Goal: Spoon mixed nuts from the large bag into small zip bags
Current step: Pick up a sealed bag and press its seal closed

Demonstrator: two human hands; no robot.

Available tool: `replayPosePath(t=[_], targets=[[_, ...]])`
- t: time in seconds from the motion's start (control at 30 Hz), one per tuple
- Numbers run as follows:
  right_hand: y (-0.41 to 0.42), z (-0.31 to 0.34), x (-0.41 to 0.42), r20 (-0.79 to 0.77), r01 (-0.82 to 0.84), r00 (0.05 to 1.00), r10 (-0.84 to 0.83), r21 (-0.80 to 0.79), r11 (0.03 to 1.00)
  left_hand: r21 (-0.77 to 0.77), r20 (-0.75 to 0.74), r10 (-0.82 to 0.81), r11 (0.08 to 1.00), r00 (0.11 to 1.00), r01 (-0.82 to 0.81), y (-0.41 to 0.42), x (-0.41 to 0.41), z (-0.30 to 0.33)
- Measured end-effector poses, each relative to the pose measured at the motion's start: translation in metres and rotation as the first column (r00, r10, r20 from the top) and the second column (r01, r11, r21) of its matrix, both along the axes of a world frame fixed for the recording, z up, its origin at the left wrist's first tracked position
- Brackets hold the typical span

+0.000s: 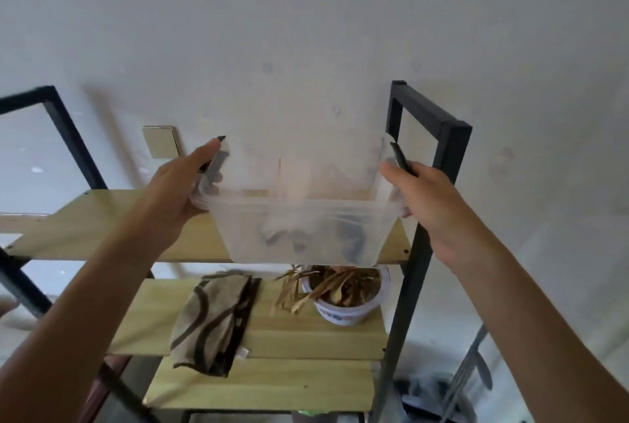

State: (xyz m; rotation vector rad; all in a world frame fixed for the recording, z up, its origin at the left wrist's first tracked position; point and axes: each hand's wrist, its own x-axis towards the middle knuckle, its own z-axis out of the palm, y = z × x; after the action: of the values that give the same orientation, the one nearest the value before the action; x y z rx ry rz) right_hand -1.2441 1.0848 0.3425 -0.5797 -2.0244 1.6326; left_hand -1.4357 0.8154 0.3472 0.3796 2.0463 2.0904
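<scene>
Both hands up and forward at the top shelf of a black-framed rack. Left hand (pixel 185 189) wrapped around the left end of a clear plastic bin (pixel 299 225), thumb up along its black handle clip, fingers curled under the rim. Right hand (pixel 417 196) gripping the right end the same way, thumb over the rim beside the other black clip. So: both closed on the bin, one at each end, neither nearer than the other.

Long axis of the bin running left to right, straight across between the two grips. Bin blurred, near edge overhanging the front of the top shelf (pixel 112 228); cannot tell whether the base touches the board or hangs just above it. Dark shapes lying in the bottom behind the cloudy wall, too smeared to name. No large bag, spoon or small zip bags plainly in view; possibly inside the bin, but not possible to confirm.

By judgement, an early fetching step, with no scooping begun. Next move likely to depend on keeping the bin level along that left-right axis while drawing it toward the body, clear of the right upright post (pixel 422 252) close beside the right hand.

Further out, on the second shelf below: a folded brown patterned cloth (pixel 212 322) to the left, a white pot with dried leaves (pixel 345 298) to the right, directly under the bin. No counter in sight.
</scene>
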Motion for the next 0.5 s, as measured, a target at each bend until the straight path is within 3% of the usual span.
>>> replayPosePath(t=[0.23, 0.5], targets=[[0.032, -0.013, -0.074, 0.011, 0.104, 0.995, -0.104, -0.046, 0.993, -0.068, 0.006, 0.038, 0.997, 0.999, -0.037, 0.048, -0.053, -0.022], [0.049, -0.042, -0.115, 0.075, 0.204, 0.975, -0.208, 0.05, 0.978, -0.135, 0.102, 0.062, 0.99, 0.993, -0.048, 0.073, -0.086, -0.053]])
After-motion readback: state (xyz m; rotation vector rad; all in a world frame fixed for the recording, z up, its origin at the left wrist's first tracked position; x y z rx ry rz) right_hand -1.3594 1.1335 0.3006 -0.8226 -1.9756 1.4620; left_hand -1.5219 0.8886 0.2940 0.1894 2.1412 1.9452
